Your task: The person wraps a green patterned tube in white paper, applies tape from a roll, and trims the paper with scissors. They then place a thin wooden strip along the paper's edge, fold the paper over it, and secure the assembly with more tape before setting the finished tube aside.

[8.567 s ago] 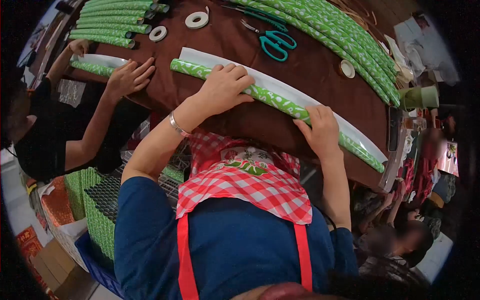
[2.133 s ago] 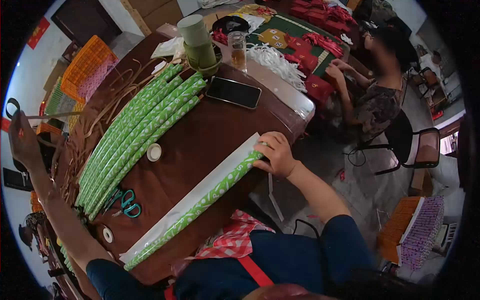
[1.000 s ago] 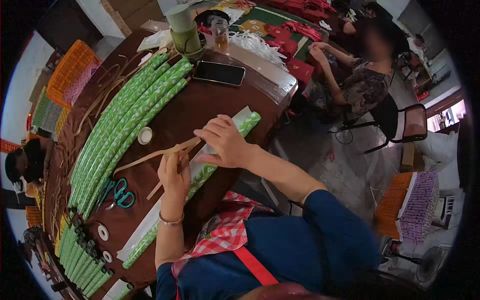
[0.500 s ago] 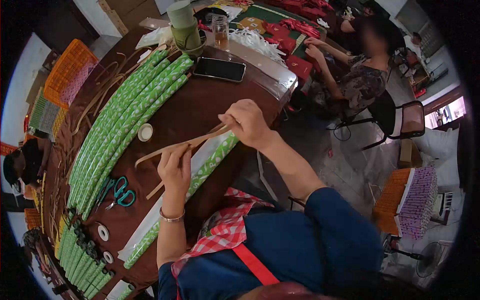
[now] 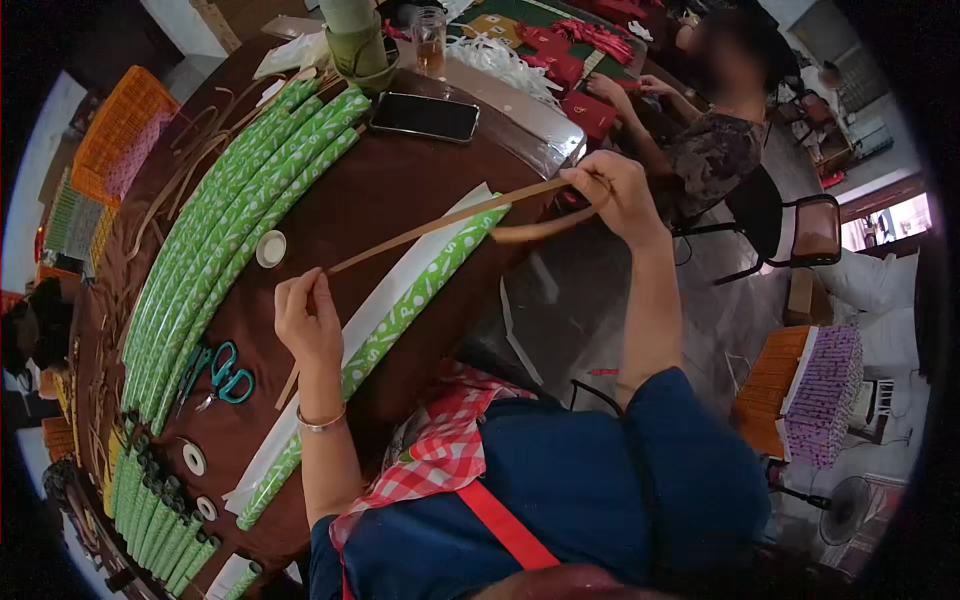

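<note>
A narrow tan strip (image 5: 440, 226) is stretched between my two hands above the table. My left hand (image 5: 308, 318) pinches its near end, with a short tail hanging below the palm. At the far end, my right hand (image 5: 620, 197) is closed on the strip, and a loose loop of it curves beneath the fingers. Below the strip lies a partly wrapped green-and-white patterned paper roll (image 5: 405, 312), its white side showing along one edge. Teal-handled scissors (image 5: 230, 375) rest left of my left hand.
Several finished green patterned rolls (image 5: 240, 210) lie along the left of the brown-covered table (image 5: 350, 220). Around them are tape rolls (image 5: 194, 459), a phone (image 5: 425, 116), a green cup (image 5: 360, 55) and a glass jar (image 5: 429, 45). Another person (image 5: 715, 140) sits across at the right.
My hands have moved apart, the right one outward and up to the right, the left one to the left. The tan strip between them is now pulled straight. The view has shifted slightly.
</note>
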Motion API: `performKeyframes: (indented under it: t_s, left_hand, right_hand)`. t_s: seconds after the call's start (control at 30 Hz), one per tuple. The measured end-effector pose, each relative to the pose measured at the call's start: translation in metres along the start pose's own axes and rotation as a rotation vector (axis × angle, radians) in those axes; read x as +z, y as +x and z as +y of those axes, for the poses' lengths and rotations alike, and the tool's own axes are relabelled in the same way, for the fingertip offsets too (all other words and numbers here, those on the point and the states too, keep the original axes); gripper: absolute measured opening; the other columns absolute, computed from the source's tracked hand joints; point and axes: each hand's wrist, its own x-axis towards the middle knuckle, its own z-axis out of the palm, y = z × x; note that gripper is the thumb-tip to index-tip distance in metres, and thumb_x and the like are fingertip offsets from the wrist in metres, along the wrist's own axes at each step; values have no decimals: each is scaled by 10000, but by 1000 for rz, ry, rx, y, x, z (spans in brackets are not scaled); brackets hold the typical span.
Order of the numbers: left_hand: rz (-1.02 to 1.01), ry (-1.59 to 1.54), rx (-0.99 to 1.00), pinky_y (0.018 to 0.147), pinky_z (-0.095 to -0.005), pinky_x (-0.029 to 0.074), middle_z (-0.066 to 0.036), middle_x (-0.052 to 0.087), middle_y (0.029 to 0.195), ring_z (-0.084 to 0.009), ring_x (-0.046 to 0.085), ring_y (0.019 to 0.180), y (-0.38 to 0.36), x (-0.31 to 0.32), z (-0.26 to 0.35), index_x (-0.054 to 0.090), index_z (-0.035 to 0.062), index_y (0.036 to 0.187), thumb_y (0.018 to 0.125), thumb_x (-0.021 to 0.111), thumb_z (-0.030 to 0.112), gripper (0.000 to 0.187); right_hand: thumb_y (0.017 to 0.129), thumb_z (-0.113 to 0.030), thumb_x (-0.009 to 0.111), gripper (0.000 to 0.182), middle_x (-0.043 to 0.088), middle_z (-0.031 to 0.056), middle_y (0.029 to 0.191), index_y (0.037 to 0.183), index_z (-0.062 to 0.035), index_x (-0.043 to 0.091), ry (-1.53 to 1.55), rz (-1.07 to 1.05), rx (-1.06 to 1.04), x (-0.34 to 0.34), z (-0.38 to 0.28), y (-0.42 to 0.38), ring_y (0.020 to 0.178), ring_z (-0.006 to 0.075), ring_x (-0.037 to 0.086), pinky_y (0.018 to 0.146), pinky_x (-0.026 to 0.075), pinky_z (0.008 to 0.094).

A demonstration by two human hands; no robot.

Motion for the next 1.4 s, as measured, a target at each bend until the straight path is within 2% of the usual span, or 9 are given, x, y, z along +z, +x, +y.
performKeyframes:
  t_s: [0.1,0.43,0.5,0.67,0.7,0.9,1.2,1.27,1.4]
  left_hand:
    - [37,8,-67,598,-271,478,-84,601,862,-183,595,721,2,-2,-3,669,20,947,880,646,45,76]
    - [-10,108,-259,737,-338,518,-113,616,994,-243,629,844,1,-7,-20,661,17,1017,920,604,96,136]
    - [128,252,-92,748,-335,516,-107,630,991,-243,627,909,2,-3,-26,652,30,1021,891,605,26,139]
    - [165,-24,29,975,-414,413,-151,599,1169,-342,508,1152,-2,5,-26,572,19,1200,914,557,93,296]
    - [161,-28,36,975,-414,413,-151,599,1169,-342,508,1152,0,4,-22,572,19,1200,914,557,93,296]
    - [-205,-21,206,1122,-534,127,-85,612,1224,-314,481,1261,-1,-7,7,616,67,1155,984,388,296,367]
    - [-300,-145,155,1102,-527,212,-102,645,967,-279,619,924,-1,-3,10,618,57,1019,940,494,164,182]
    - [-318,-97,188,951,-436,391,-69,623,831,-243,596,761,0,-5,9,616,67,932,879,575,74,67]
    - [-74,-5,180,617,-341,346,-22,576,693,-207,525,595,0,0,5,604,85,810,810,647,37,65]
  right_hand:
    - [892,-182,677,210,501,-11,651,824,13,638,29,-11,276,-13,2,-9,616,53,430,527,350,245]
    - [908,-207,660,255,518,24,606,767,2,621,65,22,221,-5,15,-17,558,100,468,501,374,282]
    - [890,-178,673,228,535,33,635,766,5,619,68,53,122,11,8,-12,572,107,488,510,397,293]
    - [824,-145,692,135,576,114,676,767,-35,639,270,-35,-239,84,-49,11,608,284,569,544,452,373]
    - [789,-52,699,106,570,107,671,747,-31,604,306,-75,-282,109,-56,11,630,281,565,556,444,361]
    - [745,-200,765,233,575,75,664,707,-66,578,369,-50,-435,192,-96,12,635,288,562,562,464,372]
    - [744,-152,771,214,554,68,627,712,-65,578,418,-45,-365,194,-86,18,600,263,546,531,436,369]
    - [767,-135,754,191,556,69,633,714,-62,585,422,-39,-379,188,-82,19,597,266,540,530,429,371]
    - [818,-114,703,148,560,88,657,736,-41,604,417,-74,-348,170,-71,20,613,281,538,555,421,380]
